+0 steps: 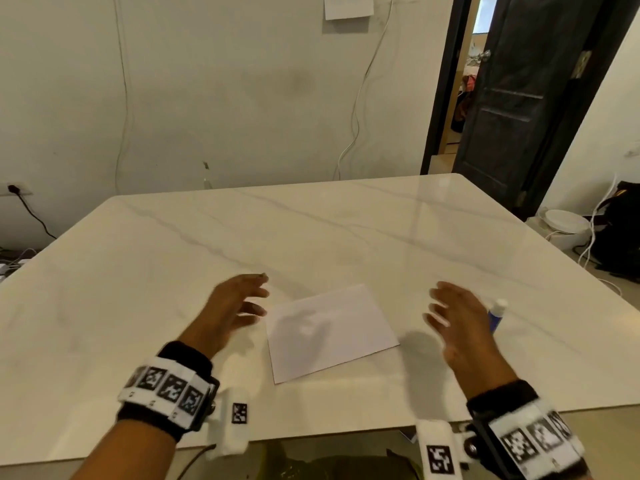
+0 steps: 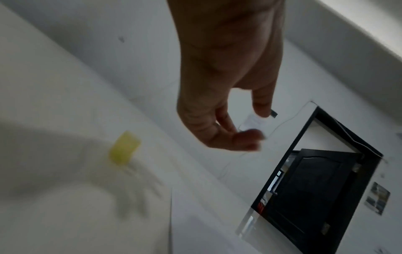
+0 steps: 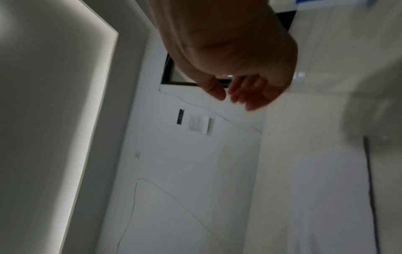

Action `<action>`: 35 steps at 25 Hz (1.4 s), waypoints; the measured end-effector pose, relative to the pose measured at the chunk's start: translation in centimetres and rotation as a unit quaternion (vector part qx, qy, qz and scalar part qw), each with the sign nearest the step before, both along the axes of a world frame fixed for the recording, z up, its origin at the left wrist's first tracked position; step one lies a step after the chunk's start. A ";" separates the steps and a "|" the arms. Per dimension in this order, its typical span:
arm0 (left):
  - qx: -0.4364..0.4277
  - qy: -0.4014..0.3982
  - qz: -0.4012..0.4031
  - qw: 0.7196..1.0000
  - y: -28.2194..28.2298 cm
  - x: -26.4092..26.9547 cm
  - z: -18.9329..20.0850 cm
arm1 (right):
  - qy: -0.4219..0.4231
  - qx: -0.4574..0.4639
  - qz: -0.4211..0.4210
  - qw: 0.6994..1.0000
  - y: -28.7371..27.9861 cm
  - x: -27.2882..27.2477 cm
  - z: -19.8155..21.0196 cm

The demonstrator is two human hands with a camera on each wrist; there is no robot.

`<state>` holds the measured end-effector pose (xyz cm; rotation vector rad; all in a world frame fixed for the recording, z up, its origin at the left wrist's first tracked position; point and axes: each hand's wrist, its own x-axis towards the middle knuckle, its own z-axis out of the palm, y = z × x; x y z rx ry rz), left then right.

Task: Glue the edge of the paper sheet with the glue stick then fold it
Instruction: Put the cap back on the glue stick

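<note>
A white paper sheet [image 1: 332, 332] lies flat on the marble table [image 1: 311, 237], slightly rotated, near the front edge. My left hand [image 1: 256, 296] hovers just left of the sheet with its fingers spread and holds nothing. On the other side of the sheet my right hand [image 1: 436, 306] is also spread and empty. A blue glue stick [image 1: 496, 315] with a white cap stands right behind that hand, partly hidden by it. The left wrist view shows my left hand [image 2: 252, 125] relaxed above the table and the sheet's edge [image 2: 206, 232]. The blurred right wrist view shows loose, empty fingers [image 3: 243, 98].
In the left wrist view a small blurred yellow object [image 2: 124, 148] sits on the table under my left hand; the head view hides it. The table's near edge [image 1: 346, 431] runs just below my wrists. A dark door [image 1: 519, 98] stands open at the back right.
</note>
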<state>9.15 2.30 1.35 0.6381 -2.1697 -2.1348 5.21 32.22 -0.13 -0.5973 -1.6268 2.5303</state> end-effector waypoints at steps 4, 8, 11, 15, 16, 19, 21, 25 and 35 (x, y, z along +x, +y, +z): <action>-0.272 -0.040 0.076 0.959 -4.4 0.2 -1.2 | 0.001 0.118 -0.312 0.943 2.4 1.1 -0.1; -0.317 -0.170 0.032 0.932 -6.8 -0.1 -4.9 | -0.186 0.181 -0.210 0.943 2.5 0.7 -2.3; -0.281 -0.163 0.025 0.945 -7.4 -0.2 -6.5 | -0.224 0.212 -0.145 0.940 3.1 0.4 -3.2; -0.308 -0.112 0.062 0.943 -6.7 0.8 -6.7 | -0.153 0.244 -0.099 0.953 3.0 -0.1 -2.9; -0.314 -0.090 0.074 0.942 -6.5 1.0 -6.7 | -0.151 0.231 -0.096 0.956 2.9 -0.3 -2.8; -0.308 -0.067 0.080 0.946 -6.1 1.8 -5.8 | -0.178 0.209 -0.131 0.953 1.6 -0.2 -2.6; -0.285 -0.069 0.065 0.954 -5.3 2.2 -4.9 | -0.138 0.221 -0.091 0.961 -0.2 0.0 -2.8; -0.122 -0.022 -0.034 0.992 -1.1 2.6 -1.6 | 0.007 0.128 0.135 0.983 -5.3 2.0 -1.8; -0.195 -0.031 -0.220 0.955 3.4 6.6 0.7 | 0.030 0.125 0.346 0.929 -10.5 5.5 0.0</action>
